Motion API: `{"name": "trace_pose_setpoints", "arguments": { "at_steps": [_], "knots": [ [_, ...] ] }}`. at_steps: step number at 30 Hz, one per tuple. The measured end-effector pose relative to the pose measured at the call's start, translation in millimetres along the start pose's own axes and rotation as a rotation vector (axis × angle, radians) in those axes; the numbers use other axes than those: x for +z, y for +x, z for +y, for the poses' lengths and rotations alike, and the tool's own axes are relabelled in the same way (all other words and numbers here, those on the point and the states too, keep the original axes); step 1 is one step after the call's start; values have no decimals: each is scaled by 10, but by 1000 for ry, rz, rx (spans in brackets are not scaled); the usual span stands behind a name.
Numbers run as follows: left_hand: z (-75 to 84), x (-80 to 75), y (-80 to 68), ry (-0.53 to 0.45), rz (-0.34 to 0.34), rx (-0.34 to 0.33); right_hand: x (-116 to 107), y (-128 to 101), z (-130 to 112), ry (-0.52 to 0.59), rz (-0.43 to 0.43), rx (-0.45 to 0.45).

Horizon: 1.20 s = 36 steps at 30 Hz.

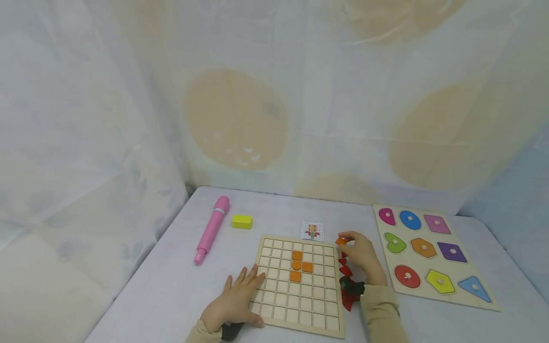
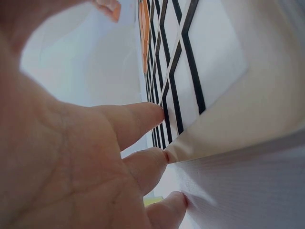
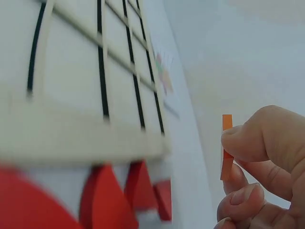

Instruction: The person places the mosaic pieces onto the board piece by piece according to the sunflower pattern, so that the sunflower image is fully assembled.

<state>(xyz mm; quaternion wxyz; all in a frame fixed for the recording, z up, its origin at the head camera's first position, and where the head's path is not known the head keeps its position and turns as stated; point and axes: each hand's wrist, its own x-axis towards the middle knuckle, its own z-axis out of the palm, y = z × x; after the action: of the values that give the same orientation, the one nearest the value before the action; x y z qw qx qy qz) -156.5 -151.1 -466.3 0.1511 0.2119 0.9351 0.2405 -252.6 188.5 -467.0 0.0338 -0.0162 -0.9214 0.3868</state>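
A wooden grid board (image 1: pixel 280 299) lies on the table, with three orange square tiles (image 1: pixel 307 267) and an orange round tile (image 1: pixel 296 265) in its upper middle cells. My left hand (image 1: pixel 237 301) rests with spread, straight fingers at the board's left edge, its fingertips touching the frame. Beyond the board's upper right corner, my right hand (image 1: pixel 361 255) pinches a thin orange tile (image 3: pixel 227 167) between thumb and fingers. Red pieces (image 1: pixel 345 271) lie in a row along the board's right side, partly hidden by the right wrist.
Behind the board lies a small printed picture card (image 1: pixel 312 231). A yellow block (image 1: pixel 242 222) and a pink stick-like toy (image 1: pixel 211 231) are at the back left. On the right is a knobbed shape puzzle (image 1: pixel 401 255) with several coloured pieces.
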Motion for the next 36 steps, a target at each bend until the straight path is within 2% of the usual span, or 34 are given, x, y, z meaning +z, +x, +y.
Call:
{"name": "trace_pose_setpoints", "arguments": {
  "at_steps": [7,17,23,32,36],
  "knots": [
    [-34,27,12,6,0,0,128,-35,-238,58,-46,-7],
    [-26,10,11,12,4,-3,402,-74,-496,74,-98,-110],
    [-11,2,5,8,-4,-2,594,-136,-616,120,-161,-132],
    [-44,18,18,21,-8,-5,793,-185,-769,-1,-222,-231],
    [-43,29,22,31,0,-8,851,-187,-785,-39,-247,-247]
  ]
}}
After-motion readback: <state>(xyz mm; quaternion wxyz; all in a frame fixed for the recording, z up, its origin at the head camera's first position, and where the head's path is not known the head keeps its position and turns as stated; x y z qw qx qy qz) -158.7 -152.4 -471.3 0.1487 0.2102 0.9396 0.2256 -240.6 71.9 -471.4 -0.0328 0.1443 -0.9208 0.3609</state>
